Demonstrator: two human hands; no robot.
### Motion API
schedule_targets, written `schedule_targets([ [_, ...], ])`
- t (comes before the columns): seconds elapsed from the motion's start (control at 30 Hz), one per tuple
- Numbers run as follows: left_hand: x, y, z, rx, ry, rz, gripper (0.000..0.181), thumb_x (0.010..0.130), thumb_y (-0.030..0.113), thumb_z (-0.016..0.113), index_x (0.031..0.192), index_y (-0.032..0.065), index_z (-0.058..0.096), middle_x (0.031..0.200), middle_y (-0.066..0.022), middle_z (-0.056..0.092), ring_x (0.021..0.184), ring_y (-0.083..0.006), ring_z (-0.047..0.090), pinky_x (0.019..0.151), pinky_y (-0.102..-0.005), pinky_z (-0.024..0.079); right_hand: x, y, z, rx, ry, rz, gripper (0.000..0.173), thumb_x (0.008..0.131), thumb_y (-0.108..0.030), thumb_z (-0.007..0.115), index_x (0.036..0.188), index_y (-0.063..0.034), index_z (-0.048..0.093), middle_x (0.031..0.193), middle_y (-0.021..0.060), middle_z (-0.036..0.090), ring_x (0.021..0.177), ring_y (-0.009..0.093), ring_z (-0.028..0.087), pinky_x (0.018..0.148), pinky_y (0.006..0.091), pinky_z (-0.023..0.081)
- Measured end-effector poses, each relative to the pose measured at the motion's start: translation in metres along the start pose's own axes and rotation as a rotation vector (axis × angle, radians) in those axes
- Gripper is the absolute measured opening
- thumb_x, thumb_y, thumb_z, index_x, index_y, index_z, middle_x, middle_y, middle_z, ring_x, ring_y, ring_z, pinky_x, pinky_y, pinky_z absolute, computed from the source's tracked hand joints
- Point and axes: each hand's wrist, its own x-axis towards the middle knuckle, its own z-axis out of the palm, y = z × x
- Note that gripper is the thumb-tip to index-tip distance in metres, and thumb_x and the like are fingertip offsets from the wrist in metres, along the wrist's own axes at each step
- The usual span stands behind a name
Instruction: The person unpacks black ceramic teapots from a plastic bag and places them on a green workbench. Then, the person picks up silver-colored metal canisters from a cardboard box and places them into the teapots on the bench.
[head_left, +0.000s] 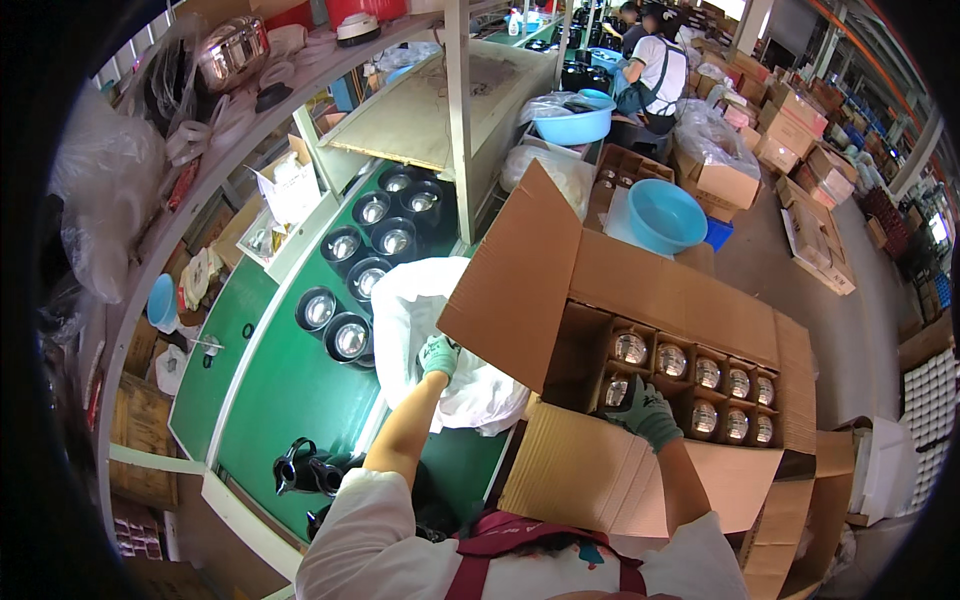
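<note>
My right hand (651, 417), in a grey-green knit glove, reaches into an open cardboard carton (679, 277). Its fingers are around a silvered vacuum-flask liner (617, 391) in a front compartment. Other mirror-like liners (671, 361) stand upright between the cardboard dividers, and the compartments at the carton's left end look dark. Over to the left, my left hand (439, 357), gloved alike, is at the mouth of a container lined with a white plastic bag (409, 281). Its fingertips are partly hidden, so I cannot tell whether it grips anything.
Several black flask bodies (349, 337) with shiny insides stand on the green conveyor belt (270, 390). Black jug tops (300, 469) lie nearer me. A raised carton flap (517, 277) separates my hands. Beyond are a blue basin (666, 216), a metal post (459, 120) and a person (658, 71).
</note>
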Motion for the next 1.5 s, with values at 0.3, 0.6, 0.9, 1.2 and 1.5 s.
schedule_targets([
  [0.3,-0.020,-0.024,-0.028,-0.436,-0.337,0.217,0.026,0.080,0.027,0.074,0.090,0.0044,0.066,0.082,-0.0116,0.066,0.069,-0.0249,0.061,0.070,-0.0369,0.051,0.023,-0.037,0.002,-0.099,-0.079,0.069,0.125,0.059,-0.065,0.079,0.143,0.0089,0.023,0.134,0.0305,0.044,0.123,0.041,0.049,0.102,0.0439,0.043],
  [0.6,-0.065,0.023,-0.050,-0.559,-0.628,0.227,0.038,0.087,0.041,0.068,0.099,0.0045,0.070,0.089,-0.0064,0.069,0.083,-0.0162,0.061,0.074,-0.0316,0.049,0.007,-0.022,0.008,0.086,0.061,0.183,0.117,0.060,-0.059,0.080,0.145,0.0020,0.026,0.139,0.0270,0.040,0.126,0.042,0.045,0.104,0.0444,0.041],
  [0.9,-0.066,-0.002,-0.050,-0.528,-0.146,0.073,0.044,0.069,0.034,0.083,0.092,0.0016,0.067,0.083,-0.0095,0.067,0.073,-0.0215,0.062,0.067,-0.0358,0.050,-0.018,-0.027,0.004,0.349,0.359,0.011,0.108,0.059,-0.055,0.081,0.140,-0.0008,0.034,0.133,0.0219,0.045,0.124,0.040,0.044,0.103,0.0467,0.040],
  [1.2,-0.096,0.012,-0.105,-0.672,0.083,0.124,0.050,0.070,0.030,0.080,0.104,0.0017,0.056,0.088,-0.0112,0.061,0.082,-0.0198,0.060,0.072,-0.0369,0.051,-0.027,0.005,0.017,0.901,0.875,-0.213,0.076,0.073,-0.028,0.079,0.135,0.0000,0.044,0.128,0.0173,0.049,0.115,0.031,0.050,0.098,0.0421,0.043],
  [1.5,-0.217,0.045,-0.190,-1.318,0.026,0.322,0.025,0.095,0.010,0.059,0.118,-0.0015,0.057,0.103,-0.0059,0.066,0.090,-0.0109,0.060,0.079,-0.0251,0.048,-0.109,-0.111,0.041,2.037,-0.060,-0.268,0.043,0.098,-0.017,0.052,0.136,-0.0013,0.043,0.135,0.0095,0.049,0.122,0.023,0.052,0.101,0.0357,0.045],
])
